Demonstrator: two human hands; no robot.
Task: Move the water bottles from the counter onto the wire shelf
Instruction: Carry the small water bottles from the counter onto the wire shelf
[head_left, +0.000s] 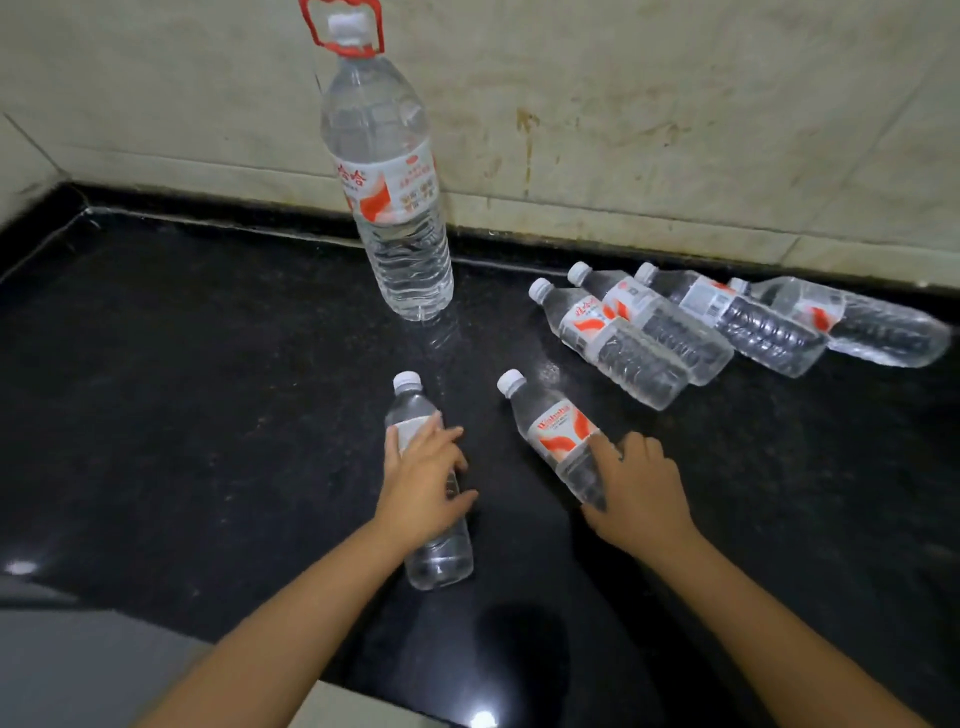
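Two small clear water bottles with white caps lie on the black counter (208, 389) in front of me. My left hand (423, 480) lies over the middle of the left bottle (411, 405), thumb on its left side and fingers wrapped over its right side. My right hand (641, 493) grips the lower half of the right bottle (556, 431), index finger on the red-and-white label and thumb under the bottle. Several more small bottles (628, 348) lie side by side at the back right. No wire shelf is in view.
A tall water bottle (389, 182) with a red carry handle stands upright near the tiled wall (675, 104), behind the two bottles under my hands. The counter's front edge (332, 691) runs along the bottom left, with a grey surface below it.
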